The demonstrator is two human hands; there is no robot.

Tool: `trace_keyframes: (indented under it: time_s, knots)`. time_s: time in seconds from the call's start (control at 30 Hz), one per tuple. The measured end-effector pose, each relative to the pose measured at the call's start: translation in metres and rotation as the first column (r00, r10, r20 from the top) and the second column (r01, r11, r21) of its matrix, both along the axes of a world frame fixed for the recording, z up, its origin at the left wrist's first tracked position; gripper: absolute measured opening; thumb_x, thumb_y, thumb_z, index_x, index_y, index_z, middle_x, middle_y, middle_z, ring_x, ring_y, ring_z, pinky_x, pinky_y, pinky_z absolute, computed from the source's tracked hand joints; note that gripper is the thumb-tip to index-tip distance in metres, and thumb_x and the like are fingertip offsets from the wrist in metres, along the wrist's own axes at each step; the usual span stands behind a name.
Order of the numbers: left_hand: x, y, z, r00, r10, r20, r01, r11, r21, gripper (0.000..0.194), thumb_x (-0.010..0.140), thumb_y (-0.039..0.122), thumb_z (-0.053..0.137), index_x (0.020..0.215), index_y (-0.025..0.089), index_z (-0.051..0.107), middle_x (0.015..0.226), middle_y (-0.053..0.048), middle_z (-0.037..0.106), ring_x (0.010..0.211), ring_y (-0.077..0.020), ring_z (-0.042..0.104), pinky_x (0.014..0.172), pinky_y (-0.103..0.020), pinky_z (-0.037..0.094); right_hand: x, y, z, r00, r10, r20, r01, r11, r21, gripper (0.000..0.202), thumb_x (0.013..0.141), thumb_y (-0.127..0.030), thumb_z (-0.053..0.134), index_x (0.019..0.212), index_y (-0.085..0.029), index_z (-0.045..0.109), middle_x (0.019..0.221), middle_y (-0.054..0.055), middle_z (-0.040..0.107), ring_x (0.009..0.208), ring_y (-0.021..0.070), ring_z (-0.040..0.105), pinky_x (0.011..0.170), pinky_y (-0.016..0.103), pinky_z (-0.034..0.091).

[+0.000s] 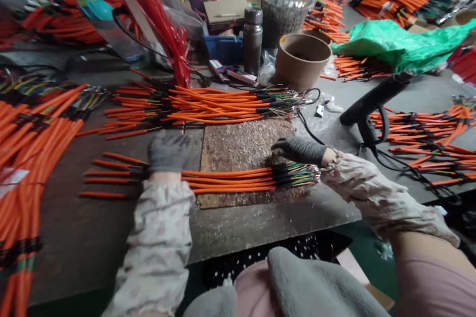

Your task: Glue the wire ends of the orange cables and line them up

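My left hand (pixel 169 151), in a grey knit glove, lies flat with fingers together on a row of orange cables (pixel 223 181) that runs left to right across the near bench (pixel 92 237). My right hand (pixel 299 149), gloved the same, is stretched out with fingers pressed close on the black sleeves at the cables' right end, just beside the bared coloured wire tips (pixel 307 173). I judge this the evening-up step: both palms press the row level on the rough brown mat (pixel 241 148). The next move would call for steady downward pressure so the smooth, round jackets do not roll apart. A larger bundle (pixel 208 105) lies just beyond the mat. Farther off stand a steel flask (pixel 253 39) and a cardboard tub (pixel 301 59); a black heat gun (pixel 372 101) sits to the right.
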State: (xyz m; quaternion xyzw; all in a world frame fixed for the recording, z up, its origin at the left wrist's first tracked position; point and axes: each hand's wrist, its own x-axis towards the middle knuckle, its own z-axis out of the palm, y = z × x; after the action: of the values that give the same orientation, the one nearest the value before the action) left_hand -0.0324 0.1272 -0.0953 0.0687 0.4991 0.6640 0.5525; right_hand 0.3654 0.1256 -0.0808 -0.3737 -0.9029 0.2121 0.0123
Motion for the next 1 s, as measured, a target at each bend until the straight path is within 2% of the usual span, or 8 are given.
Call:
trace_keyframes:
  time_s: [0.1,0.2,0.37,0.47,0.53,0.63,0.77,1.0]
  knots:
    - [0.021,0.053,0.006,0.990,-0.017,0.138,0.039,0.986,-0.160,0.030,0.105,0.041,0.038,0.098,0.020,0.058,0.089,-0.006,0.065,0.094,-0.0205,0.067,0.092,-0.038,0.056,-0.004,0.034,0.009,0.995,-0.093,0.035,0.086,0.983,0.164,0.030,0.106,-0.037,0.059,0.120,-0.017,0.078,0.113,0.014,0.078,0.098,0.0258,0.072,0.088,0.038,0.054]
    - [0.048,0.077,0.019,0.977,0.092,0.193,-0.064,0.987,-0.149,0.033,0.106,0.041,0.036,0.081,0.023,0.048,0.068,0.002,0.051,0.067,-0.0160,0.055,0.079,-0.032,0.053,-0.002,0.058,0.002,0.980,-0.194,0.045,0.178,0.955,0.237,0.033,0.102,-0.031,0.064,0.130,-0.014,0.073,0.127,0.019,0.074,0.113,0.0312,0.069,0.097,0.045,0.055]
    - [0.099,0.034,0.070,0.956,0.008,0.294,-0.055,0.987,0.152,0.044,0.112,0.038,0.030,0.072,0.021,0.035,0.054,0.008,0.033,0.046,-0.0105,0.038,0.059,-0.028,0.046,0.000,0.075,-0.013,0.960,-0.269,0.075,0.215,0.883,0.418,0.050,0.101,-0.025,0.062,0.150,-0.019,0.058,0.152,0.019,0.058,0.134,0.0375,0.054,0.110,0.057,0.046]
    - [0.107,-0.002,0.105,0.921,-0.099,0.377,-0.029,0.947,0.321,0.049,0.114,0.042,0.024,0.071,0.021,0.032,0.051,0.008,0.034,0.042,-0.0082,0.038,0.051,-0.025,0.042,-0.005,0.064,0.000,0.959,-0.267,0.094,0.192,0.857,0.479,0.031,0.105,-0.024,0.054,0.131,-0.017,0.070,0.136,0.018,0.068,0.125,0.0372,0.058,0.107,0.060,0.044]
    - [0.091,-0.017,0.118,0.918,-0.073,0.390,-0.105,0.904,0.416,0.050,0.115,0.043,0.020,0.070,0.022,0.026,0.047,0.009,0.029,0.037,-0.0064,0.033,0.042,-0.020,0.032,-0.009,0.039,0.019,0.982,-0.190,0.002,0.163,0.849,0.503,0.026,0.107,-0.025,0.050,0.119,-0.016,0.072,0.118,0.017,0.074,0.111,0.0323,0.062,0.103,0.055,0.046]
    - [0.050,-0.030,0.117,0.953,0.019,0.303,-0.203,0.780,0.592,0.053,0.114,0.046,0.011,0.070,0.022,0.025,0.047,0.011,0.021,0.034,-0.0048,0.025,0.037,-0.019,0.020,-0.015,-0.010,0.050,0.984,0.059,-0.170,0.036,0.860,0.509,0.027,0.110,-0.032,0.047,0.118,-0.017,0.067,0.103,0.012,0.073,0.094,0.0253,0.065,0.087,0.041,0.052]
    - [0.012,-0.037,0.097,0.964,0.227,0.140,-0.258,0.661,0.705,0.053,0.114,0.047,0.013,0.074,0.021,0.035,0.051,0.011,0.019,0.035,-0.0044,0.026,0.039,-0.020,0.021,-0.020,-0.050,0.064,0.954,0.004,-0.301,0.130,0.896,0.424,0.033,0.105,-0.040,0.062,0.128,-0.017,0.060,0.110,0.014,0.072,0.096,0.0258,0.068,0.084,0.039,0.054]
    - [0.010,-0.054,0.094,0.916,0.278,0.290,-0.398,0.717,0.572,0.051,0.114,0.049,0.019,0.071,0.022,0.024,0.048,0.011,0.016,0.032,-0.0053,0.022,0.038,-0.021,0.015,-0.019,-0.066,0.043,0.831,-0.026,-0.555,0.213,0.938,0.274,0.011,0.107,-0.022,0.055,0.109,-0.020,0.065,0.097,0.009,0.077,0.084,0.0188,0.071,0.076,0.032,0.056]
